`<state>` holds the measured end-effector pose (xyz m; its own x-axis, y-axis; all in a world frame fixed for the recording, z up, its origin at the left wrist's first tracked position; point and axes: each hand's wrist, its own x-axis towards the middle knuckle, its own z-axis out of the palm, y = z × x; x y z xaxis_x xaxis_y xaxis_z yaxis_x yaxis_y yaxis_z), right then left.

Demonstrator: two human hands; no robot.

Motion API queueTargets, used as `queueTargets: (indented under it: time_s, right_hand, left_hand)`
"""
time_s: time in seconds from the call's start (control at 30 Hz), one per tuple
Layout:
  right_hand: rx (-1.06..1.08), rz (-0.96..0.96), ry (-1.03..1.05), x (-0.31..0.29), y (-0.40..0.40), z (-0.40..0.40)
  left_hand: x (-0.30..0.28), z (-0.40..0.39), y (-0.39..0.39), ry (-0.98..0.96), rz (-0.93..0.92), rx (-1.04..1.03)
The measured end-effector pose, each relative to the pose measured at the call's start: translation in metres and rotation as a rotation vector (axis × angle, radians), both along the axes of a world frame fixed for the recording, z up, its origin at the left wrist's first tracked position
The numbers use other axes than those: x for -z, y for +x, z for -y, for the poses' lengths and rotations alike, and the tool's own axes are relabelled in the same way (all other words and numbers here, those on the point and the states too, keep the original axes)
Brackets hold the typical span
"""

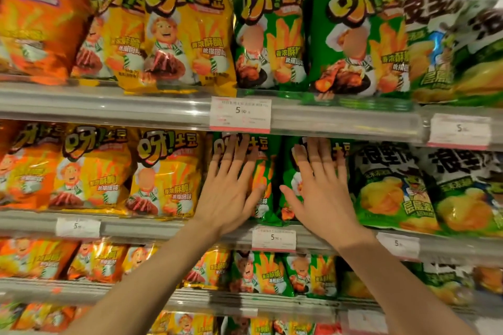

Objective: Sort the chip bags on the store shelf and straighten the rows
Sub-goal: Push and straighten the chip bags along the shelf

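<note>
Fingers straight and spread wide, both hands lie flat against the fronts of two green chip bags on the second shelf from the top. Left hand (pixel 230 190) presses the left green bag (pixel 268 171), its fingertips up near the bag's top edge just under the shelf rail above. Right hand (pixel 324 187) presses the right green bag (pixel 290 171) the same way, thumb pointing toward the other hand; neither hand curls around anything. The two green bags stand side by side, upright, touching each other along a dark seam between the hands.

To their left on the same shelf stand yellow bags (pixel 166 174) and, further left, orange bags (pixel 24 168). To their right stand lighter green wavy-chip bags (pixel 392 187) with black lettering. The shelf above carries the same order: orange, yellow, then two green bags (pixel 356 38) leaning slightly forward over the rail. A white price tag (pixel 240 114) reading 5.90 hangs on that upper rail (pixel 109 106), directly above the left hand; another price tag (pixel 273 238) sits on the rail below the hands. Lower shelves hold more bags in matching colours, partly hidden by the forearms.
</note>
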<state>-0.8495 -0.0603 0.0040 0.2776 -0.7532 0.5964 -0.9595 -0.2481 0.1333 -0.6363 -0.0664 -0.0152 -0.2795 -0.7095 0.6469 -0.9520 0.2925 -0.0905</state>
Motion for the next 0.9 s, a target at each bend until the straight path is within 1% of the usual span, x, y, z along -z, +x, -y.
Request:
queueTargets:
  time_s: [0.4,0.57,0.67,0.9]
  right_hand:
    - [0.026,-0.012,-0.048,0.011,-0.009,0.015]
    - [-0.006,0.027,-0.07,0.008,-0.012,0.015]
    - [0.016,0.083,-0.087,0.007,-0.014,0.017]
    - [0.033,0.056,-0.091,0.009,-0.014,0.022]
  left_hand:
    - [0.008,0.007,-0.008,-0.021,0.007,-0.062]
    - [-0.003,0.012,-0.006,-0.097,-0.031,0.004]
    - [-0.006,0.019,-0.012,-0.083,-0.05,0.009]
    - [-0.003,0.021,-0.014,-0.071,0.001,0.002]
